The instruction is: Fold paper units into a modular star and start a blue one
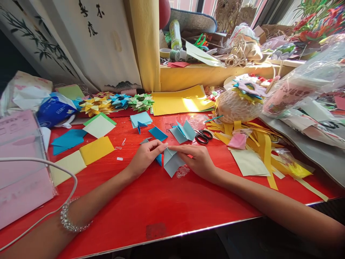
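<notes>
A light blue folded paper piece (171, 162) lies on the red table (151, 201) in front of me. My left hand (147, 154) pinches its upper left corner, where a darker blue side shows. My right hand (198, 158) presses on the paper's right edge, forefinger pointing left toward the other hand's fingertips. Just beyond lie other folded blue pieces (183, 131) and black-handled scissors (204, 136).
Yellow, green and blue paper squares (95, 149) lie to the left, a pink box (20, 169) at the far left, and finished paper stars (118, 101) at the back. Yellow strips (265, 144), a woven ball (237, 106) and plastic bags (304, 90) crowd the right.
</notes>
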{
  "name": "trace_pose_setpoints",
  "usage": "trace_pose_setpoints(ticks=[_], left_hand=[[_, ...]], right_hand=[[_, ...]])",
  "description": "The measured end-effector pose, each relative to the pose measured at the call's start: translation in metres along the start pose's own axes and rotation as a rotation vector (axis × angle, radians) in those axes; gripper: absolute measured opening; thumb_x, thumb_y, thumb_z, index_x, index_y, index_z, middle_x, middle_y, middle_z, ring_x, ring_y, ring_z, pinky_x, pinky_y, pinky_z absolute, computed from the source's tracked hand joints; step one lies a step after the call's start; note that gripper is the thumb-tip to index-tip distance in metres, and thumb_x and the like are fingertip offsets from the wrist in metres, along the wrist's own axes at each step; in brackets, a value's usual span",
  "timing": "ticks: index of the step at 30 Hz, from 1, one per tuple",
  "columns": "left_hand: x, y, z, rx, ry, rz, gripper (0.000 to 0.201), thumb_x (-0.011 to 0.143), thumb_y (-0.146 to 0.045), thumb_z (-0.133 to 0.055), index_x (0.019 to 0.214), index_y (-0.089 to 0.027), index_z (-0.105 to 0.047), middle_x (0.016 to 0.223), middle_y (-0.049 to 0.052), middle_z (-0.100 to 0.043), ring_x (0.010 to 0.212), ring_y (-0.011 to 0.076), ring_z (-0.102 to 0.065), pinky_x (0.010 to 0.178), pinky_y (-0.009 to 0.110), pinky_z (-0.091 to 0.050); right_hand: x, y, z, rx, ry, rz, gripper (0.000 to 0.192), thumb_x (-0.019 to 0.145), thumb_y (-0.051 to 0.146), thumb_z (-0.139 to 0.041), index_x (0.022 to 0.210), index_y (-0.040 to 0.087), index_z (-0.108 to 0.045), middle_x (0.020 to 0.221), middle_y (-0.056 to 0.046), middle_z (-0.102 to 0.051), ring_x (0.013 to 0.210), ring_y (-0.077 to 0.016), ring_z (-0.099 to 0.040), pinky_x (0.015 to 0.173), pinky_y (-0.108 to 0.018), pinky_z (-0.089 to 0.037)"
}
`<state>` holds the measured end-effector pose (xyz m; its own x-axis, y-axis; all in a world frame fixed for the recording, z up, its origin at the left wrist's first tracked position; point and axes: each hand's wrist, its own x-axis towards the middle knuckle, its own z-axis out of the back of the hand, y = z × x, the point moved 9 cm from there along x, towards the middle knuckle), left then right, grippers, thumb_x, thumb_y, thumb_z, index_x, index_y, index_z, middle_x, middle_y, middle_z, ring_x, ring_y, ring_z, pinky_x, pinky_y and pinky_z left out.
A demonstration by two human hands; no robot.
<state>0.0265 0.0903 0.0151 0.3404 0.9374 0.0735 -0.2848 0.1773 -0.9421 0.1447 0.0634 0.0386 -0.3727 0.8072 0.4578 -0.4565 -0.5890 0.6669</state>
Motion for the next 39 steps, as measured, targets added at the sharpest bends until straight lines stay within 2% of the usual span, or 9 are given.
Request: trace_pose_setpoints(ticks=[6, 13, 15, 18, 21, 23, 27, 31, 39], left_hand=[[0.001, 0.000, 0.003, 0.009, -0.027, -0.016, 0.024, 0.080, -0.040, -0.048, 0.074, -0.018, -0.056, 0.071, -0.002, -0.049, 0.067, 0.0109, -0.043, 0.060, 0.021, -0.034], [-0.001, -0.002, 0.002, 0.054, -0.001, -0.024, 0.026, 0.081, -0.040, -0.047, 0.077, -0.017, -0.058, 0.074, 0.000, -0.054, 0.070, 0.0125, -0.047, 0.062, 0.022, -0.036], [-0.002, -0.005, 0.003, 0.091, -0.018, -0.036, 0.026, 0.082, -0.040, -0.046, 0.078, -0.017, -0.058, 0.076, 0.001, -0.056, 0.072, 0.0136, -0.048, 0.064, 0.022, -0.037], [-0.004, -0.008, 0.005, 0.153, -0.046, -0.054, 0.027, 0.082, -0.041, -0.045, 0.078, -0.018, -0.058, 0.075, 0.000, -0.056, 0.072, 0.0139, -0.049, 0.063, 0.023, -0.037], [-0.005, -0.009, 0.004, 0.184, -0.045, -0.055, 0.028, 0.082, -0.042, -0.044, 0.078, -0.018, -0.059, 0.071, -0.001, -0.055, 0.066, 0.0127, -0.047, 0.058, 0.022, -0.037], [-0.005, -0.008, 0.004, 0.204, -0.044, -0.052, 0.029, 0.082, -0.043, -0.044, 0.079, -0.019, -0.060, 0.072, -0.001, -0.057, 0.065, 0.0127, -0.048, 0.056, 0.022, -0.036], [-0.007, -0.012, 0.004, 0.250, -0.055, -0.083, 0.027, 0.083, -0.041, -0.044, 0.078, -0.019, -0.060, 0.075, -0.001, -0.060, 0.069, 0.0131, -0.051, 0.060, 0.021, -0.037], [-0.009, -0.017, 0.003, 0.282, -0.058, -0.118, 0.023, 0.083, -0.037, -0.046, 0.078, -0.020, -0.060, 0.075, -0.001, -0.061, 0.068, 0.0124, -0.050, 0.060, 0.021, -0.036], [-0.003, -0.003, -0.003, 0.102, 0.048, -0.012, 0.029, 0.080, -0.043, -0.046, 0.077, -0.017, -0.059, 0.074, 0.000, -0.058, 0.068, 0.0133, -0.049, 0.059, 0.022, -0.038]], right_hand=[[0.001, 0.000, 0.001, 0.051, -0.006, -0.002, 0.030, 0.083, 0.015, -0.042, 0.102, 0.020, -0.065, 0.093, -0.004, -0.068, 0.078, -0.0151, -0.063, 0.067, -0.024, -0.047], [0.002, -0.003, 0.002, 0.139, 0.019, -0.086, 0.029, 0.082, 0.018, -0.043, 0.099, 0.018, -0.066, 0.088, -0.004, -0.069, 0.071, -0.0144, -0.062, 0.061, -0.023, -0.045], [0.002, -0.004, 0.000, 0.253, 0.054, -0.131, 0.028, 0.082, 0.023, -0.046, 0.100, 0.019, -0.066, 0.093, -0.004, -0.068, 0.078, -0.0161, -0.061, 0.066, -0.024, -0.045], [0.002, -0.014, -0.004, 0.437, 0.052, -0.281, 0.029, 0.082, 0.033, -0.048, 0.102, 0.021, -0.065, 0.102, -0.003, -0.065, 0.091, -0.0181, -0.057, 0.073, -0.025, -0.044], [-0.002, -0.027, -0.018, 0.561, 0.117, -0.464, 0.034, 0.081, 0.041, -0.049, 0.096, 0.017, -0.067, 0.086, -0.003, -0.065, 0.075, -0.0150, -0.056, 0.060, -0.023, -0.041], [-0.006, -0.031, -0.029, 0.625, 0.195, -0.533, 0.036, 0.079, 0.044, -0.051, 0.089, 0.013, -0.067, 0.073, -0.002, -0.061, 0.061, -0.0115, -0.050, 0.052, -0.022, -0.036], [-0.008, -0.032, -0.034, 0.656, 0.230, -0.556, 0.035, 0.076, 0.044, -0.055, 0.079, 0.011, -0.065, 0.064, 0.000, -0.053, 0.054, -0.0083, -0.040, 0.047, -0.021, -0.029], [-0.009, -0.033, -0.035, 0.681, 0.230, -0.585, 0.034, 0.075, 0.045, -0.055, 0.074, 0.011, -0.063, 0.060, 0.001, -0.049, 0.051, -0.0073, -0.036, 0.045, -0.020, -0.027], [-0.011, -0.039, -0.033, 0.746, 0.145, -0.628, 0.035, 0.071, 0.046, -0.059, 0.073, 0.011, -0.062, 0.064, -0.002, -0.055, 0.054, -0.0093, -0.043, 0.048, -0.021, -0.032]])
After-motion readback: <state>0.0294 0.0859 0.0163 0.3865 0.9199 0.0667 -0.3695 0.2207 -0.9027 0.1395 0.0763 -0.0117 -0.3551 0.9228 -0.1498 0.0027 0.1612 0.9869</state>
